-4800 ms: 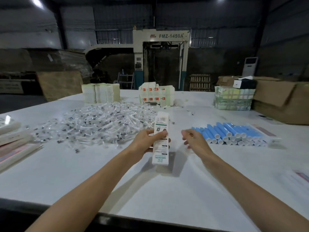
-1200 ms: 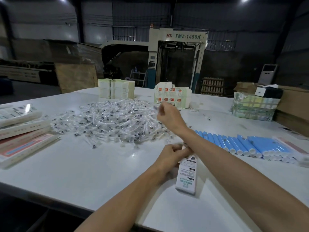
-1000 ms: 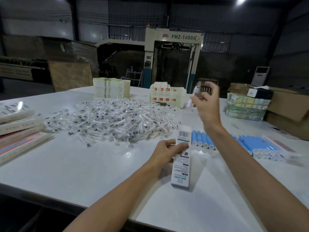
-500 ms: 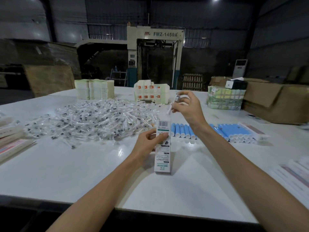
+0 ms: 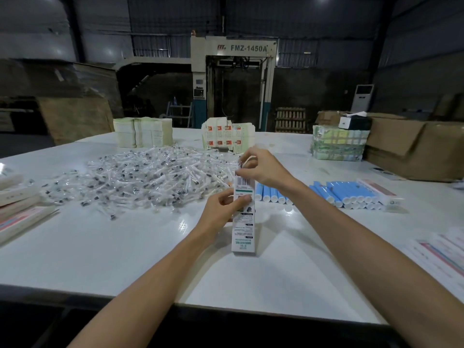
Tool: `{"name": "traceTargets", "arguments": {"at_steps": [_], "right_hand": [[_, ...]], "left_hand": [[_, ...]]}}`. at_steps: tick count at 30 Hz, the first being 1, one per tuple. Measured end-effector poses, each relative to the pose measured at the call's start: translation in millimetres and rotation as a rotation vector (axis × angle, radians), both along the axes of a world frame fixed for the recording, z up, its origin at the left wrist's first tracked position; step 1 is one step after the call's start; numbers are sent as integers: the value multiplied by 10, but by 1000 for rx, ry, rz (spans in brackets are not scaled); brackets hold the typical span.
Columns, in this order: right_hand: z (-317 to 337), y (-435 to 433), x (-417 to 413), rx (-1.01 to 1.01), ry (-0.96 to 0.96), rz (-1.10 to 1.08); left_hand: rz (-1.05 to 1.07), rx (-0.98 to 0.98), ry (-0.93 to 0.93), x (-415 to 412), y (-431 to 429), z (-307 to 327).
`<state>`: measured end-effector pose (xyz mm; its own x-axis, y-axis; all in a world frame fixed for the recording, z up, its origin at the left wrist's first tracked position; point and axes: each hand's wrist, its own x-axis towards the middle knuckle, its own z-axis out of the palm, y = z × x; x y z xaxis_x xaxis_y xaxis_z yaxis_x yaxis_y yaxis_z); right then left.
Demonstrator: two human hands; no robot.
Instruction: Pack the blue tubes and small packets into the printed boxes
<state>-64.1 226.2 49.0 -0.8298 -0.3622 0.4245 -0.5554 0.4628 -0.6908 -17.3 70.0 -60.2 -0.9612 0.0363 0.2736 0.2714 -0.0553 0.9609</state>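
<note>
A tall white printed box stands upright on the white table. My left hand grips its upper part from the left. My right hand is at the box's open top and pinches a small clear packet that points down into the opening. Rows of blue tubes lie on the table to the right, some behind the box and my right wrist. A wide heap of clear small packets is spread behind and left of the box.
Flat printed boxes lie stacked at the left edge and at the right edge. Stacks of folded cartons and a wrapped bundle stand at the table's back. Brown cardboard boxes sit at far right.
My right hand took a packet from the heap, swung right over the tubes, and has come down to the top of the box. My left hand has kept hold of the box.
</note>
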Motion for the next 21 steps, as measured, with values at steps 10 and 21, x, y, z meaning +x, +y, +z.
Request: {"name": "traceTargets", "arguments": {"at_steps": [10,21], "right_hand": [[-355,151,47,18,226,-91],[-937,189,230,-487,-50,109]], "left_hand": [[56,18,36,0,-19,-14],[3,75,136,46,-5,10]]}}
